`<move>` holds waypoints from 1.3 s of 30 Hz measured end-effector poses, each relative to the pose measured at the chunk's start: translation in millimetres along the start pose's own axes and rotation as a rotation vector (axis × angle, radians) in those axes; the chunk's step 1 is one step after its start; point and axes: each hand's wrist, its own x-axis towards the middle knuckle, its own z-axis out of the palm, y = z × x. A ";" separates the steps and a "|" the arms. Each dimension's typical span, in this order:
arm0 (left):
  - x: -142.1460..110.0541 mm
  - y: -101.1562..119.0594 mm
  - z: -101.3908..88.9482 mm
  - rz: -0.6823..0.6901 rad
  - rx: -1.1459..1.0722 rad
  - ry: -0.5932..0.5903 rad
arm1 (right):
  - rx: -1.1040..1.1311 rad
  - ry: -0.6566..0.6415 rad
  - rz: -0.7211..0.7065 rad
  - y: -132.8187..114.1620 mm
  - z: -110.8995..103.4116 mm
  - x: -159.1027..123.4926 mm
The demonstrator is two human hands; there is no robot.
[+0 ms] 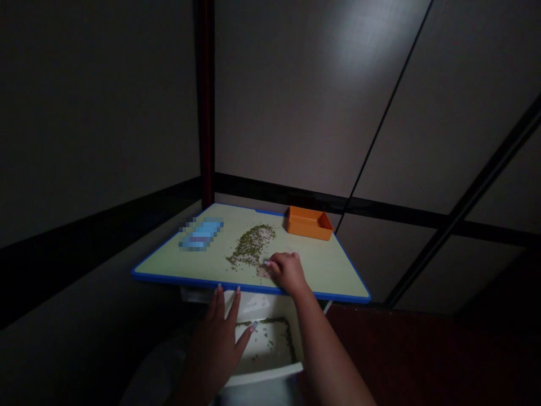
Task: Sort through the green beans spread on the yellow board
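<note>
The right hand (287, 272), fingers curled, is at the near end of the grains (251, 245) on the board (325, 265); its grip is unclear. The left hand (222, 324), fingers spread, is at the board's near edge, above the bin (270, 344). The box (310, 224) sits at the board's far right.

Smooth matt tabletop (333, 270) with plastic-looking blue edging (186, 279); glossy orange plastic-looking box (308, 228).

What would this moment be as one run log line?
right hand: fingers curled at green grains | left hand: spread at near edge of tabletop, above white bin | orange box: far right corner
</note>
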 end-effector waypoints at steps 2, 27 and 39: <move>-0.3 -0.4 1.0 0.002 0.001 0.018 | -0.037 -0.016 0.010 -1.3 -0.2 0.0; -0.5 -1.6 4.2 0.012 0.001 0.018 | -0.098 -0.027 0.069 0.3 0.5 1.8; 0.3 4.8 -5.7 -0.029 0.013 -0.042 | -0.189 0.011 0.197 1.5 3.1 7.2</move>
